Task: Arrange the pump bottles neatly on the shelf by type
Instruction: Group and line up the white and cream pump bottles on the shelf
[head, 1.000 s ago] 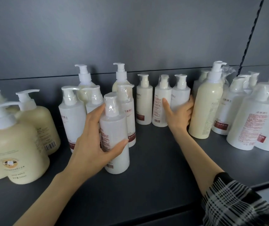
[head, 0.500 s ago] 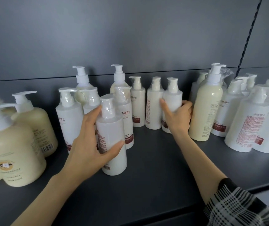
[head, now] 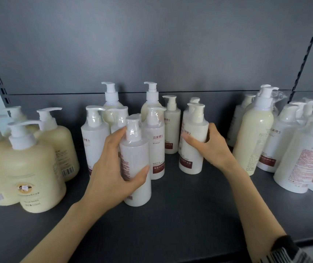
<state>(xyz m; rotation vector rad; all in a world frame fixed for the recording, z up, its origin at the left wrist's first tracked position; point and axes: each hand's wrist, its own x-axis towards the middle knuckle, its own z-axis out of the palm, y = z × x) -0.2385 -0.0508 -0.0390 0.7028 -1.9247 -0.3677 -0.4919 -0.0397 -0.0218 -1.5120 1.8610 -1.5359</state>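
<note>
Head view. The dark grey shelf (head: 180, 215) carries pump bottles standing upright in loose groups before a grey back panel (head: 152, 44).

The front white bottle (head: 135, 156), wrapped in clear film, stands nearest the shelf's front edge and serves as the reference. The left hand (head: 112, 168) grasps it around the body: the fingers curl behind its shoulder and the thumb presses across its front.

To the right of it and slightly further back, the right hand (head: 211, 147) clasps a second white bottle (head: 195, 126) from its right side, with the fingers wrapped over the bottle's front. Whether this bottle's base rests on the shelf cannot be told. A checked sleeve (head: 288, 251) covers the right forearm near the frame's lower edge.

Just behind the reference, touching or nearly so, stands a white bottle with a maroon label (head: 154, 141); further white bottles (head: 94, 137) stand to its rear left.

Two taller cream bottles (head: 151, 95) stand behind these at the back panel. Well to the left of the reference sits a cluster of squat cream bottles (head: 36, 171).

Well to the right stands a tall cream bottle (head: 254, 133), and beyond it a crowd of large white bottles (head: 303, 154), several leaning.
</note>
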